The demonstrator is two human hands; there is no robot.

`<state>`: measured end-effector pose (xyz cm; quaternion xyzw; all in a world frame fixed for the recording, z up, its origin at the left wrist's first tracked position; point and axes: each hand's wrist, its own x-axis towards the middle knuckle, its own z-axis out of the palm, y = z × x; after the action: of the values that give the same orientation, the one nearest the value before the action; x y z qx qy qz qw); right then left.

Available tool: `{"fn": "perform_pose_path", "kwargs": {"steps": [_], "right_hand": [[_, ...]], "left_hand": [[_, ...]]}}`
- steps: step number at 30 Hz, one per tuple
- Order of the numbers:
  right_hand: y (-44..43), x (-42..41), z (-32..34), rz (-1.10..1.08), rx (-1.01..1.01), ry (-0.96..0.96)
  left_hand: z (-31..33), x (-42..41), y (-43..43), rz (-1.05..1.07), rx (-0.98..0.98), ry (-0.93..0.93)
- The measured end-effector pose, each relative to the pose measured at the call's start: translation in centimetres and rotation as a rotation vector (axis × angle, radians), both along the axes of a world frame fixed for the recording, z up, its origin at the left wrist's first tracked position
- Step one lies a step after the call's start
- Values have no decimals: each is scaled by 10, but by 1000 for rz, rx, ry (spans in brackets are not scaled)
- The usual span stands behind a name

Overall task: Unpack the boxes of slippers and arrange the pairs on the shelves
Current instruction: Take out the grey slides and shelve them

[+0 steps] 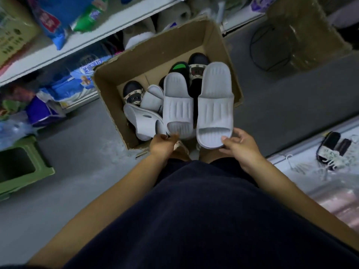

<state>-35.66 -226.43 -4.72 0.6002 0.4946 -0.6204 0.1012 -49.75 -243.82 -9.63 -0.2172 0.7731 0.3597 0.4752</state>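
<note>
Here the left hand (164,143) curls its fingers round the toe end of one grey slipper (177,107), which stretches straight away from it. Just beside it, the right hand (239,146) pinches the toe end of the second grey slipper (214,105), thumb on top. Both slippers are held over the open cardboard box (108,94) beyond the hands, where more grey slippers (143,117) lie just left of the left hand and black patterned slippers (134,92) lie farther off.

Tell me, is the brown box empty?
Not empty. The brown box holds a black slipper and a grey slipper on its bottom.
</note>
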Motion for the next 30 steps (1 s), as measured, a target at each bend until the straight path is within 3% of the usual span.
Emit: {"fn": "perform_pose_path", "kwargs": {"steps": [3,8,16,30], "right_hand": [[6,18,-3,-21,-16,-3],[14,34,-4,-26,-26,24],[57,70,14,-26,-14,159],[263,182,157,-184,306,640]], "left_hand": [[-21,3,9,-33,15,-69],[-23,12,18,192,76,-81],[52,51,38,493,307,-133],[200,172,254,257,843,130]]}}
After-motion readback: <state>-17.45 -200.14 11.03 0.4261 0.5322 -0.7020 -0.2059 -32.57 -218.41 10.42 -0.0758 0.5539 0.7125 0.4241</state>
